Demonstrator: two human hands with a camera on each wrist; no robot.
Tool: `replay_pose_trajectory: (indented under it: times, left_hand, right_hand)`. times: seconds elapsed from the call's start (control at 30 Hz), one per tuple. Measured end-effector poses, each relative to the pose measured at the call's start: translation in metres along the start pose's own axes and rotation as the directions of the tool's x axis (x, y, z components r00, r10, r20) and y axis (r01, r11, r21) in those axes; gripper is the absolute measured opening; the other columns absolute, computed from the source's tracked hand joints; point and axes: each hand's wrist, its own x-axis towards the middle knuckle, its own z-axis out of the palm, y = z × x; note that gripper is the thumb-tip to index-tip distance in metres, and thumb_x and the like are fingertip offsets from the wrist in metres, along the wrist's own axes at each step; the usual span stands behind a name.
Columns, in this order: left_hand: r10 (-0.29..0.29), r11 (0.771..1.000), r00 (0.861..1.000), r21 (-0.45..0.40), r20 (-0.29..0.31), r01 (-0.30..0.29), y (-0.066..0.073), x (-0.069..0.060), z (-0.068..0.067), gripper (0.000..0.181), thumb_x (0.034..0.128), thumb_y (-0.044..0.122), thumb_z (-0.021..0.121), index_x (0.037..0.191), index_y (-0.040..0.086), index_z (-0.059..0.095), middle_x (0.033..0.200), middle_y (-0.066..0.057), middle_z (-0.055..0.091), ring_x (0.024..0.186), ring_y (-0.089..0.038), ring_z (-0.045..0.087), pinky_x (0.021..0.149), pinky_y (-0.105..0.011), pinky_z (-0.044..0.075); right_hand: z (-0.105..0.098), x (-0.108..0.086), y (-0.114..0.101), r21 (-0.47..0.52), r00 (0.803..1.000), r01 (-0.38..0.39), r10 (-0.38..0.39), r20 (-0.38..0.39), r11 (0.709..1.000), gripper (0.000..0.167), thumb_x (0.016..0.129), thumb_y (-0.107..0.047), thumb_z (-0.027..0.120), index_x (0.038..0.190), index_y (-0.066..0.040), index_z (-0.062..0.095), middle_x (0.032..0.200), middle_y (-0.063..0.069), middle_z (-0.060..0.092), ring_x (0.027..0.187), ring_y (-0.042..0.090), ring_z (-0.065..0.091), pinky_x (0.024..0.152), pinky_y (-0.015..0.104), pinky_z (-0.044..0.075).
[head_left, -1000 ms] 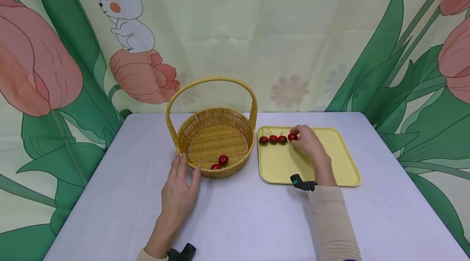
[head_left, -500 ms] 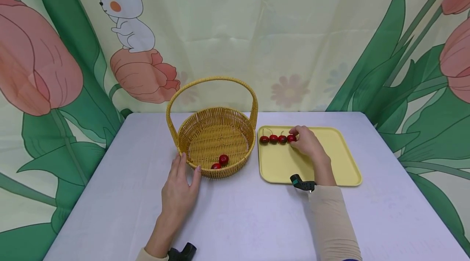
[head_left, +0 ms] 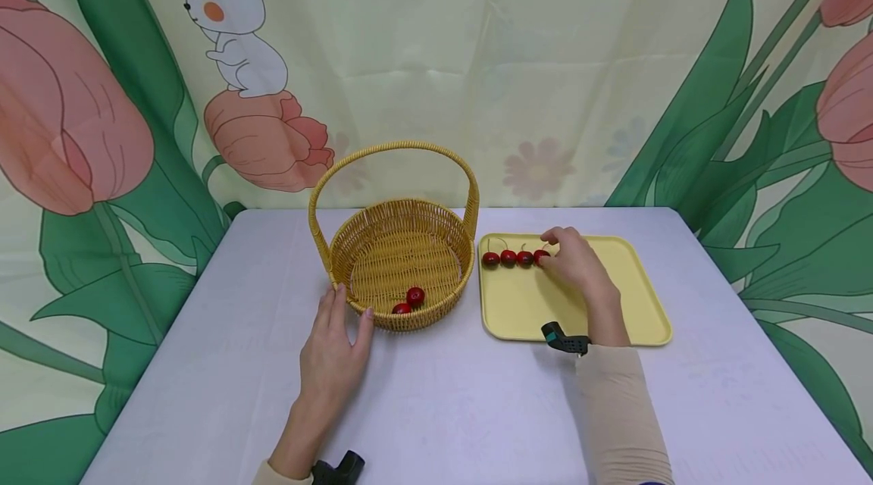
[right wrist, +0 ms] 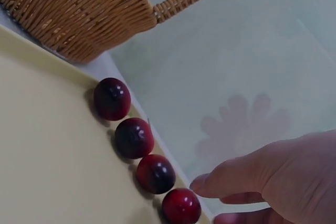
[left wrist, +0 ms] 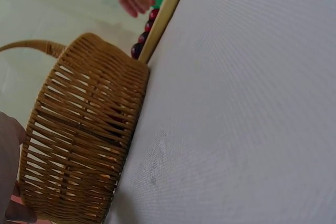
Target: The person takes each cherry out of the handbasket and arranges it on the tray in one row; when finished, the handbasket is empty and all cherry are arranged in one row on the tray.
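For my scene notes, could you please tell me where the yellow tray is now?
In the head view, the yellow tray lies on the table, just right of the wicker basket, with four cherries in a row on it and the right hand above it.

White table (head_left: 464, 417): basket (head_left: 409, 323) upright, left of centre, toward the far edge. Tray (head_left: 521, 311) flat, just right of it, also far side.

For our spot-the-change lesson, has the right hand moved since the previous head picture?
Yes, slightly: judged against the yellow tray in the head view, the right hand has shifted a little to the right.
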Motion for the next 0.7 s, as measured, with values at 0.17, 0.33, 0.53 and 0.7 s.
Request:
replay_pose_trajectory:
  times: [0.17,0.33,0.53,0.7]
  left_hand:
    - [0.003,1.0,1.0,0.003,-0.006,-0.002,-0.001,0.0,0.001,0.069,0.101,0.044,0.053,0.149,-0.004,0.042,0.152,-0.028,0.043,0.142,-0.043,0.043,0.102,-0.061,0.048]
    - [0.006,1.0,1.0,0.003,-0.009,-0.006,-0.001,0.0,0.001,0.069,0.101,0.044,0.053,0.149,-0.004,0.042,0.152,-0.028,0.043,0.142,-0.044,0.043,0.101,-0.061,0.048]
    - [0.009,1.0,1.0,0.003,-0.013,-0.009,-0.001,0.0,0.001,0.069,0.1007,0.043,0.054,0.149,-0.005,0.042,0.152,-0.028,0.044,0.141,-0.045,0.044,0.1,-0.061,0.049]
    - [0.006,1.0,1.0,0.003,-0.009,-0.006,-0.001,0.0,0.001,0.069,0.1006,0.043,0.054,0.149,-0.004,0.042,0.152,-0.028,0.044,0.14,-0.045,0.044,0.1,-0.061,0.049]
  right_hand:
    - [-0.007,-0.003,-0.009,-0.009,1.0,0.014,-0.014,-0.015,1.0,0.045,0.097,-0.015,0.062,0.137,0.004,0.053,0.134,0.027,0.05,0.112,0.041,0.055,0.095,0.054,0.049]
    - [-0.011,-0.007,-0.016,0.001,0.999,0.028,-0.028,-0.037,1.0,0.045,0.099,-0.02,0.059,0.137,0.002,0.053,0.135,0.025,0.05,0.108,0.039,0.056,0.091,0.05,0.05]
    - [-0.013,-0.011,-0.026,0.012,0.996,0.066,-0.065,-0.063,0.998,0.042,0.099,-0.023,0.058,0.135,-0.001,0.055,0.134,0.021,0.051,0.106,0.034,0.055,0.088,0.047,0.05]
    - [-0.015,-0.014,-0.035,0.019,0.994,0.08,-0.078,-0.08,0.997,0.041,0.099,-0.023,0.059,0.134,-0.002,0.056,0.136,0.02,0.051,0.109,0.036,0.055,0.088,0.047,0.051]
